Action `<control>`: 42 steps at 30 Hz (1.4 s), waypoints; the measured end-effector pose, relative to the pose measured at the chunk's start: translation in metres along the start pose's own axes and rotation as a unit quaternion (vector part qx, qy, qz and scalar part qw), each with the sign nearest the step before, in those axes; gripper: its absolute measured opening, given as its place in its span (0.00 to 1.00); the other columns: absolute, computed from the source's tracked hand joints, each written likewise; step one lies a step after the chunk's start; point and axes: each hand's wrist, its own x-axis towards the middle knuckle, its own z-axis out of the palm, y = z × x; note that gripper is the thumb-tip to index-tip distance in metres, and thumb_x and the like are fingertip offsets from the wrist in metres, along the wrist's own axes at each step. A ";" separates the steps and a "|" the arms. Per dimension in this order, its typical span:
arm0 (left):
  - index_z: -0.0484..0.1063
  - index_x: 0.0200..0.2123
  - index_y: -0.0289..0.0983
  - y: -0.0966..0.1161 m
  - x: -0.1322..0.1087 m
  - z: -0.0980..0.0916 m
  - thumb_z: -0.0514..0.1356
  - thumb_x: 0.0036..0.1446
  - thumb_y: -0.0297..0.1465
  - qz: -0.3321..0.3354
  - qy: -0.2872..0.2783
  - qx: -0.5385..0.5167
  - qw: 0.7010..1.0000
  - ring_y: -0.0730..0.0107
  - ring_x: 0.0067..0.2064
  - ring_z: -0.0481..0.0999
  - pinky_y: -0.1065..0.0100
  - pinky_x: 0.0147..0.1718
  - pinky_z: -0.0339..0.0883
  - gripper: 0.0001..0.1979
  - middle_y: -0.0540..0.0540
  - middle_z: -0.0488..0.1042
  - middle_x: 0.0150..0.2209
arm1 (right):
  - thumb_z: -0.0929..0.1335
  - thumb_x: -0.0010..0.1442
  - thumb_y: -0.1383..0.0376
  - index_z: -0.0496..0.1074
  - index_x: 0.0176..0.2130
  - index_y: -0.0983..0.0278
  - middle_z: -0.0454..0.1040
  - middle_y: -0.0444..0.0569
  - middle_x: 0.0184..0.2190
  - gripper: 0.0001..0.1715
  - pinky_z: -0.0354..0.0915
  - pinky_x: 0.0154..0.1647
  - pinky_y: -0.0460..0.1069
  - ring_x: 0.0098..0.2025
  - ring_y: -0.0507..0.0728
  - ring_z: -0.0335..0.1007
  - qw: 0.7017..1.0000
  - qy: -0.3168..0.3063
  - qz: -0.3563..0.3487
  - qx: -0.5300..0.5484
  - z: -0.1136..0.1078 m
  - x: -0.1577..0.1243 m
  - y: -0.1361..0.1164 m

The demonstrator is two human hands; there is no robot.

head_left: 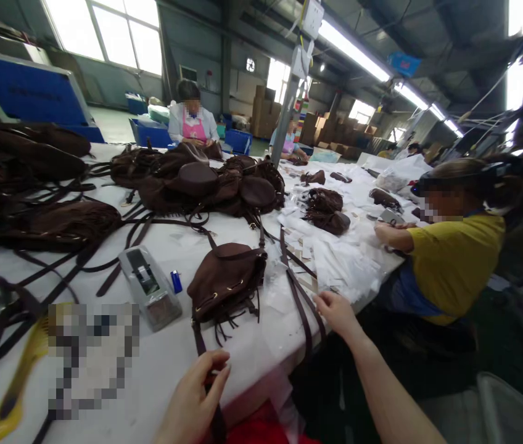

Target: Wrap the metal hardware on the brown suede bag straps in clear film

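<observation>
A dark brown drawstring bag (227, 280) with metal eyelets and fringe lies on the white-covered table in front of me. Its strap (199, 339) runs down from the bag toward the table's near edge. My left hand (197, 394) is closed around that strap, with thumb and fingers nearly meeting. Over the table's right edge, my right hand (338, 316) has its fingertips pinched together, beside a tan card (308, 282) and loose brown straps (299, 302). What those fingertips hold, if anything, is too small to make out.
A grey plastic case (149, 287), a blue lighter (176, 282) and a yellow-handled tool (18, 382) lie left of the bag. Brown bags (197, 182) are heaped behind. White wrapping (345, 265) covers the right side, near a co-worker in yellow (456, 259). A metal post (287, 105) rises beyond.
</observation>
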 end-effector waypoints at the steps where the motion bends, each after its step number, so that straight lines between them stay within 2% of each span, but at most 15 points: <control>1: 0.75 0.38 0.40 -0.001 -0.001 -0.001 0.54 0.55 0.44 0.007 0.002 0.011 1.000 0.60 0.41 0.78 0.63 0.43 0.73 0.17 0.45 0.78 0.39 | 0.63 0.59 0.55 0.72 0.26 0.62 0.77 0.48 0.26 0.17 0.60 0.35 0.48 0.32 0.56 0.72 0.999 0.026 0.028 -0.015 -0.005 0.022 0.013; 3: 0.76 0.38 0.40 -0.004 -0.001 -0.002 0.55 0.56 0.44 0.020 0.004 0.026 0.999 0.61 0.41 0.78 0.65 0.43 0.73 0.16 0.46 0.79 0.39 | 0.65 0.56 0.55 0.73 0.28 0.63 0.77 0.52 0.29 0.16 0.60 0.35 0.49 0.34 0.59 0.72 0.995 0.059 0.074 -0.034 -0.009 0.059 0.037; 5: 0.76 0.37 0.41 -0.007 -0.001 -0.003 0.55 0.56 0.44 0.028 0.006 0.031 0.999 0.62 0.40 0.78 0.67 0.42 0.74 0.16 0.47 0.79 0.38 | 0.68 0.52 0.52 0.73 0.27 0.64 0.77 0.53 0.26 0.17 0.60 0.32 0.50 0.32 0.60 0.72 0.992 0.063 0.106 -0.034 -0.006 0.087 0.056; 8: 0.76 0.36 0.42 -0.009 -0.001 -0.004 0.55 0.56 0.44 0.028 0.007 0.030 0.999 0.63 0.40 0.79 0.68 0.42 0.74 0.15 0.48 0.79 0.38 | 0.71 0.44 0.50 0.72 0.22 0.64 0.74 0.49 0.19 0.19 0.60 0.27 0.49 0.25 0.58 0.70 0.992 0.050 0.117 -0.003 0.005 0.111 0.073; 10: 0.76 0.36 0.42 -0.010 0.000 -0.004 0.55 0.56 0.43 0.025 0.004 0.033 0.999 0.63 0.40 0.79 0.68 0.42 0.73 0.15 0.48 0.79 0.38 | 0.68 0.47 0.50 0.73 0.25 0.64 0.76 0.49 0.22 0.19 0.61 0.29 0.48 0.27 0.57 0.71 0.992 0.066 0.104 0.028 0.007 0.120 0.080; 14: 0.76 0.36 0.42 -0.009 0.003 -0.003 0.54 0.56 0.44 0.013 -0.007 0.042 0.999 0.63 0.40 0.78 0.68 0.42 0.73 0.16 0.48 0.79 0.37 | 0.62 0.53 0.49 0.74 0.31 0.65 0.78 0.52 0.30 0.24 0.63 0.33 0.48 0.33 0.59 0.73 0.985 0.124 0.091 0.075 -0.006 0.126 0.093; 19: 0.76 0.35 0.41 -0.001 0.005 0.002 0.54 0.57 0.43 0.010 -0.031 0.025 0.999 0.62 0.40 0.78 0.67 0.42 0.72 0.16 0.47 0.78 0.37 | 0.65 0.49 0.50 0.74 0.29 0.66 0.77 0.51 0.24 0.22 0.62 0.30 0.48 0.26 0.56 0.71 0.980 0.120 0.106 0.114 -0.024 0.114 0.106; 23: 0.75 0.34 0.41 0.000 0.004 0.004 0.53 0.57 0.43 0.014 -0.052 0.012 0.998 0.62 0.40 0.77 0.67 0.42 0.71 0.16 0.46 0.78 0.36 | 0.68 0.47 0.50 0.73 0.25 0.65 0.73 0.47 0.18 0.20 0.61 0.26 0.49 0.23 0.56 0.68 0.977 0.106 0.123 0.140 -0.028 0.097 0.101; 26: 0.75 0.34 0.40 0.002 0.004 0.002 0.53 0.57 0.43 0.008 -0.059 0.000 0.998 0.62 0.40 0.76 0.67 0.42 0.70 0.16 0.45 0.78 0.36 | 0.68 0.47 0.50 0.73 0.24 0.65 0.72 0.46 0.17 0.20 0.62 0.25 0.48 0.21 0.55 0.67 0.972 0.067 0.121 0.189 -0.022 0.078 0.080; 30: 0.75 0.34 0.38 0.017 0.001 0.006 0.52 0.58 0.44 -0.019 -0.102 -0.037 0.994 0.62 0.38 0.75 0.66 0.42 0.68 0.19 0.44 0.77 0.35 | 0.68 0.51 0.48 0.72 0.32 0.64 0.76 0.47 0.27 0.22 0.68 0.31 0.48 0.28 0.54 0.72 0.947 -0.028 0.095 0.304 0.011 0.017 0.016; 32: 0.76 0.33 0.37 0.025 -0.001 0.012 0.50 0.58 0.47 -0.043 -0.142 -0.082 0.985 0.62 0.38 0.73 0.66 0.41 0.67 0.23 0.43 0.76 0.35 | 0.72 0.50 0.51 0.72 0.34 0.64 0.76 0.46 0.29 0.20 0.68 0.34 0.48 0.30 0.54 0.72 0.887 -0.138 0.076 0.434 0.035 -0.029 -0.025; 34: 0.76 0.28 0.35 0.029 -0.004 0.020 0.48 0.57 0.52 -0.098 -0.165 -0.159 0.968 0.63 0.36 0.72 0.67 0.37 0.66 0.28 0.44 0.76 0.31 | 0.73 0.50 0.53 0.72 0.35 0.64 0.76 0.46 0.29 0.18 0.68 0.36 0.49 0.31 0.54 0.72 0.832 -0.255 0.062 0.488 0.057 -0.077 -0.063; 36: 0.74 0.24 0.34 0.026 -0.007 0.024 0.53 0.51 0.56 -0.165 -0.152 -0.234 0.946 0.68 0.28 0.68 0.69 0.28 0.62 0.30 0.46 0.72 0.25 | 0.72 0.52 0.55 0.73 0.36 0.64 0.77 0.47 0.31 0.17 0.68 0.39 0.50 0.35 0.56 0.73 0.800 -0.347 0.040 0.488 0.074 -0.118 -0.091; 38: 0.73 0.24 0.33 0.021 -0.011 0.020 0.61 0.45 0.54 -0.204 -0.120 -0.296 0.925 0.73 0.24 0.64 0.72 0.24 0.56 0.27 0.49 0.69 0.22 | 0.71 0.54 0.56 0.74 0.38 0.65 0.77 0.48 0.32 0.15 0.67 0.41 0.51 0.37 0.58 0.73 0.793 -0.402 0.010 0.457 0.088 -0.147 -0.107; 42: 0.76 0.30 0.31 0.017 -0.020 -0.005 0.67 0.42 0.48 -0.198 -0.024 -0.374 0.906 0.74 0.27 0.67 0.72 0.27 0.58 0.24 0.48 0.73 0.25 | 0.69 0.55 0.60 0.74 0.35 0.66 0.77 0.49 0.31 0.11 0.67 0.40 0.52 0.37 0.60 0.73 0.795 -0.476 -0.056 0.373 0.106 -0.172 -0.119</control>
